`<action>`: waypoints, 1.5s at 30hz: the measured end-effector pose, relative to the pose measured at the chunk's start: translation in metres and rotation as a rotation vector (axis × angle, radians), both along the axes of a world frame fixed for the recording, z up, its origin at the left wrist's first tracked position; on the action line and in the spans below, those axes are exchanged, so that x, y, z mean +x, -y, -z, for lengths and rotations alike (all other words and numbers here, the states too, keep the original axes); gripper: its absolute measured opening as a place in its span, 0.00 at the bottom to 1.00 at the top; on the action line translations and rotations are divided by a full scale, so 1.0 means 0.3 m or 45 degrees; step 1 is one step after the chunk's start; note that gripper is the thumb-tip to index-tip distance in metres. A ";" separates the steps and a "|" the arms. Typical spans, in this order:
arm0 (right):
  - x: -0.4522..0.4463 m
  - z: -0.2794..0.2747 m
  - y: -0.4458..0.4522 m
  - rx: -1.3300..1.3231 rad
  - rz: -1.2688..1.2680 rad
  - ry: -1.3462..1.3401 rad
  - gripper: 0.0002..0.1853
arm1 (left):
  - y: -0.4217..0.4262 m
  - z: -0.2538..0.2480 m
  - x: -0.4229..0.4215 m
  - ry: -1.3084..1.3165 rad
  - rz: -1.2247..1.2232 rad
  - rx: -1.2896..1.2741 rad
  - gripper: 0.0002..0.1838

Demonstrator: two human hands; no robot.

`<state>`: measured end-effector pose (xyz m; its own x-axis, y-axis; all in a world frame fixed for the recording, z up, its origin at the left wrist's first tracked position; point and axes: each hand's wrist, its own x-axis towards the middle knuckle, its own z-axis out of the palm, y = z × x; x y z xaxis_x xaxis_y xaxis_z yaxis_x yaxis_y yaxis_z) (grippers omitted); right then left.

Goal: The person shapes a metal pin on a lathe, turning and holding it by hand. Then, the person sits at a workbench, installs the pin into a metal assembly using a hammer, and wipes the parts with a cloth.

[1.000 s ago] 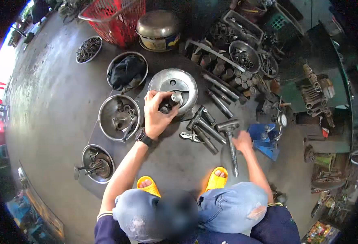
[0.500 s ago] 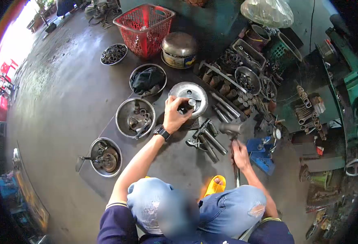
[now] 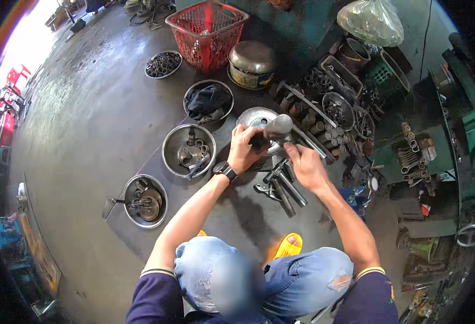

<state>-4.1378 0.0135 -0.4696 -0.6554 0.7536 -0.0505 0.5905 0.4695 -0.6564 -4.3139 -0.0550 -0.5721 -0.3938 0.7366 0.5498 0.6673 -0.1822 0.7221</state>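
My left hand [image 3: 244,149] is closed round a dark metal part over the round metal disc [image 3: 254,115]. In my right hand [image 3: 306,165] is a hammer [image 3: 278,126], gripped near its head, which hangs just above the part and hides its top. Below the disc lie several metal rods [image 3: 289,190] and a pair of pliers [image 3: 266,191] on the floor. Left of the disc stands a steel bowl [image 3: 168,154] with metal parts.
Another steel bowl [image 3: 159,216] stands lower left, and one with dark cloth [image 3: 209,101] upper left. Behind are a red basket [image 3: 207,40], a lidded pot [image 3: 251,65] and a dish of rings [image 3: 163,64]. Crates and metal cylinders [image 3: 333,133] fill the upper right.
My right hand has taken hold of the hammer and brought it up and left over the disc. My left hand stays at the part. The camera view has shifted.
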 end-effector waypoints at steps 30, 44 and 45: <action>-0.048 -0.271 0.011 0.047 0.104 -0.780 0.29 | -0.015 -0.004 0.012 -0.105 -0.065 -0.061 0.19; -0.076 -0.566 0.045 -0.200 0.030 -1.218 0.36 | -0.010 -0.011 0.009 -0.151 -0.042 -0.074 0.17; -0.084 -0.505 0.040 -0.076 -0.002 -1.252 0.35 | -0.008 -0.015 0.013 -0.151 -0.049 -0.066 0.17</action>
